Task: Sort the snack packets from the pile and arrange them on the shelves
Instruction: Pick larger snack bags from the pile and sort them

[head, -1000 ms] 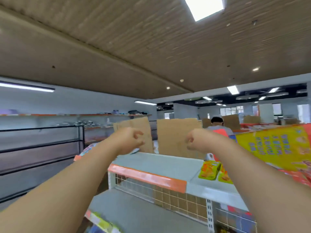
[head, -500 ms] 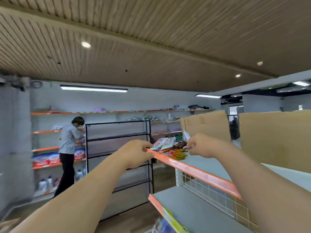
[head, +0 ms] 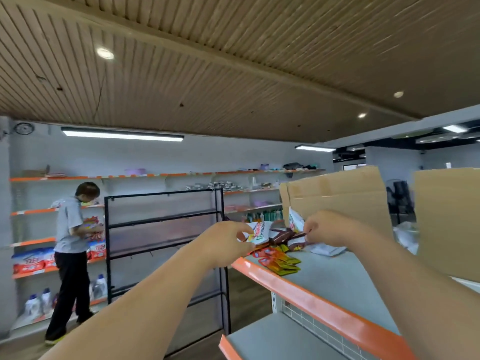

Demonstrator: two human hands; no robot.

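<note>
**A:** Snack packets [head: 279,259] are lying in a loose pile at the left end of the top shelf [head: 337,281], with red and yellow sachets fanning out nearest us. Where are the grips sitting?

**B:** Both are working just past those sachets. The left grip [head: 223,241] is pinching a corner of a white printed packet [head: 259,233] between thumb and fingertips. The right grip [head: 330,229] is curling onto an upright white packet [head: 295,220] and seems to be nipping its lower edge, though that contact is partly hidden.

**A:** How are they going to handle?

**B:** I'm judging them light, thin and crinkly, with slick film that is likely to slip out of a loose pinch. The contents are probably crushable, so I'm favouring the flat sealed seam at a packet's end over the puffed middle. The brown packets [head: 281,234] between the grips are overlapping, so lifting one risks dragging its neighbours over the shelf's orange edge.

**A:** And beyond?

**B:** Cardboard sheets [head: 337,198] are standing behind the pile. Further off, beyond a black rack [head: 166,229], another person [head: 70,229] is stocking the wall shelves [head: 31,242].
</note>
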